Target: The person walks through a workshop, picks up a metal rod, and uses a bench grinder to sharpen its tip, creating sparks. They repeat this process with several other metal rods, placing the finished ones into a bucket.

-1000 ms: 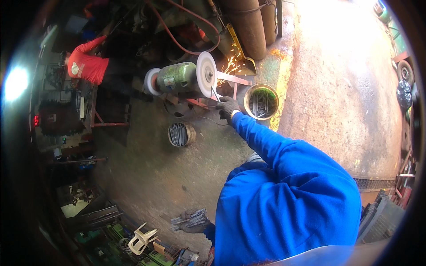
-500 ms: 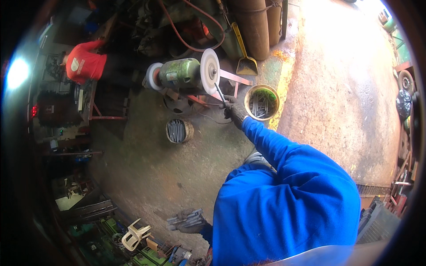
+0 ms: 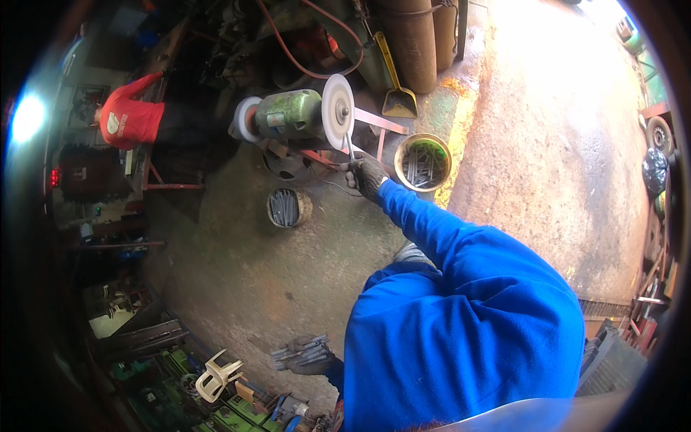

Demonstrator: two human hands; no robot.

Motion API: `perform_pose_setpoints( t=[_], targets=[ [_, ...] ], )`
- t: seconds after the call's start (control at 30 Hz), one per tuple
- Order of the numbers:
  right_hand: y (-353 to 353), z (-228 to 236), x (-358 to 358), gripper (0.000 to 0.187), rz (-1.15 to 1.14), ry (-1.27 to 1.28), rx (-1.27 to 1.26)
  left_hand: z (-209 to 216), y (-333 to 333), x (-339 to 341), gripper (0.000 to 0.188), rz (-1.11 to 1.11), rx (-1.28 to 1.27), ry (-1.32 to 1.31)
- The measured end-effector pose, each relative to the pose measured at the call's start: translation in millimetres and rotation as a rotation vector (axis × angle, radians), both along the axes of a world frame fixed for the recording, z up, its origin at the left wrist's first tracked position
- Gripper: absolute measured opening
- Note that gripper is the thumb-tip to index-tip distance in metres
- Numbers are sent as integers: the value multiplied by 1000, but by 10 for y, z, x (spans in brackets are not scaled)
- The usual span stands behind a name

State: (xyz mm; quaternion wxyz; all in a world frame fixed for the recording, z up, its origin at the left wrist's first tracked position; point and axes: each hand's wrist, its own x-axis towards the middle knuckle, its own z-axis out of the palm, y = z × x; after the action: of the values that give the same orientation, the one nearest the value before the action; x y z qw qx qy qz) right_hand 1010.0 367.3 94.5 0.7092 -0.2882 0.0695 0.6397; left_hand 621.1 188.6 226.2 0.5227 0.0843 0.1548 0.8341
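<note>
My gloved right hand (image 3: 368, 177) is closed around a thin metal rod (image 3: 350, 146). The rod points up, its far end at the lower edge of the pale right-hand wheel (image 3: 335, 108) of a green bench grinder (image 3: 289, 115). Whether the tip touches the wheel, I cannot tell. Lower down, my gloved left hand (image 3: 311, 366) is wrapped around a bundle of several ribbed metal rods (image 3: 301, 353). Close to my right hand stands a round bucket (image 3: 400, 180) with rods inside. Another bucket (image 3: 306, 207), packed with rods, sits on the floor below the grinder.
A yellow dustpan (image 3: 399, 103) rests by tall brown cylinders (image 3: 412, 43) behind the grinder. On the far left a person in a red shirt (image 3: 133, 119) is beside a bench. A pale plastic chair (image 3: 214, 378) and green machinery (image 3: 245, 417) occupy the lower left.
My right hand has shifted slightly left, and its rod stands more upright against the grinder's side. My left hand stays about where it was. The person in red has moved an arm.
</note>
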Motion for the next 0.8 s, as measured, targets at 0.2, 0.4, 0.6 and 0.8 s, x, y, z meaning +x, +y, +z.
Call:
perform_pose_setpoints(
  t=[0.2, 0.4, 0.6, 0.8],
  targets=[
    [96, -63, 21, 35, 30, -45, -57, 129, 2, 101, 39, 12, -58, 75],
    [52, -30, 20, 33, 37, -137, -116, 48, -25, 30, 37, -12, -23, -20],
    [26, -45, -19, 45, 33, -318, -254, 120, -34, 166, 35, 32, -43, 0],
    [-146, -153, -34, 48, -35, -586, -282, 183, -20, 215, 37, 36, -65, -8]
  ],
)
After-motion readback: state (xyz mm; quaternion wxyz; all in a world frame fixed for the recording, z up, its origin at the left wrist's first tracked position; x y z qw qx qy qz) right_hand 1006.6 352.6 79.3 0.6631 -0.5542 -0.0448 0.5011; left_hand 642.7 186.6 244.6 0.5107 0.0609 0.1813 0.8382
